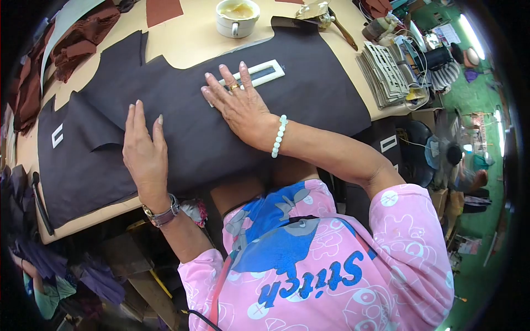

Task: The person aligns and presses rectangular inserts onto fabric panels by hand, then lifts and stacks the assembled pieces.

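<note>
Dark fabric [193, 143] is spread over the table, with a raised fold beside my left hand [145, 157]. The fingers of my left hand are stretched out and it holds nothing. My right hand [243, 107] lies palm down with spread fingers, over the left end of a long white rectangular frame [280, 67] on the fabric. The part of the frame under the hand is hidden. A small white bracket-shaped piece [54, 140] lies on the fabric at the far left.
A white cup [236, 27] of yellowish paste stands at the back, left of a brush [343, 31]. Stacked cards [381, 77] sit at the right. Brown cloth [83, 52] is heaped at the back left. A black tool [41, 207] lies by the left edge.
</note>
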`<move>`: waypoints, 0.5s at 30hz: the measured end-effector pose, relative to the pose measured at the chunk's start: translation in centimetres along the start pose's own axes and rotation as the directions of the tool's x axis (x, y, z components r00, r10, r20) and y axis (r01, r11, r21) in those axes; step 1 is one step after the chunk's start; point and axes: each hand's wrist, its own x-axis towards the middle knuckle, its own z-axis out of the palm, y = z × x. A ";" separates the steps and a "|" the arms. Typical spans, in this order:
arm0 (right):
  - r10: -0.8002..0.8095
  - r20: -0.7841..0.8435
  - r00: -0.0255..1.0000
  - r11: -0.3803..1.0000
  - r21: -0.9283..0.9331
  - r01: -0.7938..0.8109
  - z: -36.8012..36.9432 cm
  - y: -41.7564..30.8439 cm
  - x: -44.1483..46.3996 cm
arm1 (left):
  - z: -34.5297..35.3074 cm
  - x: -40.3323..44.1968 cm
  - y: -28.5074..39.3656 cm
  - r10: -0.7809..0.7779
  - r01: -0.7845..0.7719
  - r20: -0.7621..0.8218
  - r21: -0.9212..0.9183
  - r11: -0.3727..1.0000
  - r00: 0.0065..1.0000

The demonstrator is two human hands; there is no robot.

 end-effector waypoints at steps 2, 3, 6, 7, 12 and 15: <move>-0.013 -0.045 0.999 0.995 0.100 0.017 0.5 0.0 -0.2 | 0.3 -0.4 0.3 -0.005 0.005 0.028 0.002 1.000 1.000; -0.017 -0.075 0.997 0.986 0.162 0.029 0.5 0.2 -0.5 | 0.4 -0.5 0.4 -0.003 0.003 0.029 0.006 1.000 1.000; -0.056 -0.217 0.975 0.911 0.387 0.139 1.2 1.6 -0.4 | 1.4 -1.1 0.4 -0.074 0.057 0.121 0.140 0.989 0.990; -0.097 -0.180 0.979 0.851 0.495 0.176 1.5 2.5 -0.5 | 1.6 -1.3 0.5 -0.062 0.044 0.111 0.154 0.987 0.992; 0.132 -0.132 0.982 0.556 0.830 0.037 3.4 7.9 -2.2 | 0.7 -0.5 1.4 -0.133 0.106 0.190 0.143 0.984 0.973; 0.463 -0.095 0.881 0.455 0.879 -0.144 5.1 11.4 -3.3 | 1.3 0.4 0.7 -0.111 0.090 0.088 0.208 0.974 0.990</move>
